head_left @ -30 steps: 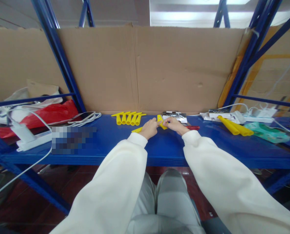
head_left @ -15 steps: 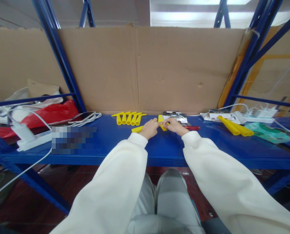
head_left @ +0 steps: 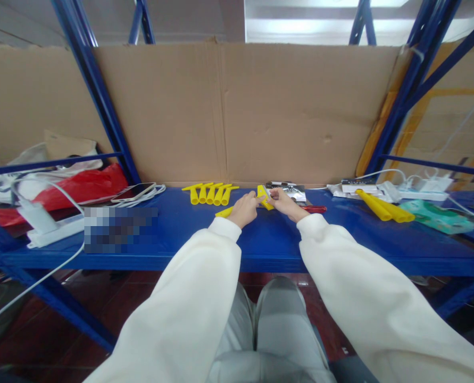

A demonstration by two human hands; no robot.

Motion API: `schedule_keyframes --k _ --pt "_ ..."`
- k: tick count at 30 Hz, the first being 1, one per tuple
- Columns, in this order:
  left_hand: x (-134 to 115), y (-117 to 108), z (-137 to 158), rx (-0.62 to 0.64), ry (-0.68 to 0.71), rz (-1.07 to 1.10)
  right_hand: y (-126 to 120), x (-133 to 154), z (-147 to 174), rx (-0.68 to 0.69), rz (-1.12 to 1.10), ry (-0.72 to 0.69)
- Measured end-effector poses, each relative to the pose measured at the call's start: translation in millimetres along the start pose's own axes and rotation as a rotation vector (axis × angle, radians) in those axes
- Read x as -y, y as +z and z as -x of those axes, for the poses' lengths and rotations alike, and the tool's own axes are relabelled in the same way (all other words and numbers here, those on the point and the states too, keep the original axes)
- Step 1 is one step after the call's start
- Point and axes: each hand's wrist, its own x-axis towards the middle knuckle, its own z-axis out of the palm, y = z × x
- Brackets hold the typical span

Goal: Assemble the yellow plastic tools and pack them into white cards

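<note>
Over the middle of the blue shelf, my left hand (head_left: 243, 209) is closed on a yellow plastic piece (head_left: 263, 196), steadying it. My right hand (head_left: 283, 203) meets it from the other side, fingers pinched at the piece's right edge. A thin pale sliver shows by those fingertips, too small to name. Another yellow piece (head_left: 224, 212) lies partly hidden under my left hand. Behind to the left, several yellow flared tubes (head_left: 210, 194) lie side by side, wide round ends facing me.
Two longer yellow cones (head_left: 384, 209) lie at the right beside a green packet (head_left: 440, 217). A red item (head_left: 315, 209) and small packages (head_left: 292, 190) sit by my right hand. At left are a power strip (head_left: 57, 231), phone (head_left: 133, 192) and red bag (head_left: 85, 183). Cardboard (head_left: 260, 111) stands behind.
The yellow piece between my hands has tilted and shifted slightly left. My right fingers have moved to its upper right edge, where a pale sliver now shows.
</note>
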Motion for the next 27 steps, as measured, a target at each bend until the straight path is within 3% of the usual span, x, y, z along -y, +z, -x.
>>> schedule_keyframes --k 7,16,23,27 --pt "1 0 -1 -0.005 0.003 0.009 -5 19 14 0.219 -0.223 0.203" --pt "-7 -9 6 0.15 0.071 -0.085 -11 24 9 0.082 -0.276 0.328" --pt "-6 -9 7 0.166 0.087 -0.088 -14 24 13 0.118 -0.278 0.329" --pt "-4 -7 6 0.106 0.047 -0.017 -22 23 8 0.136 -0.256 0.3"
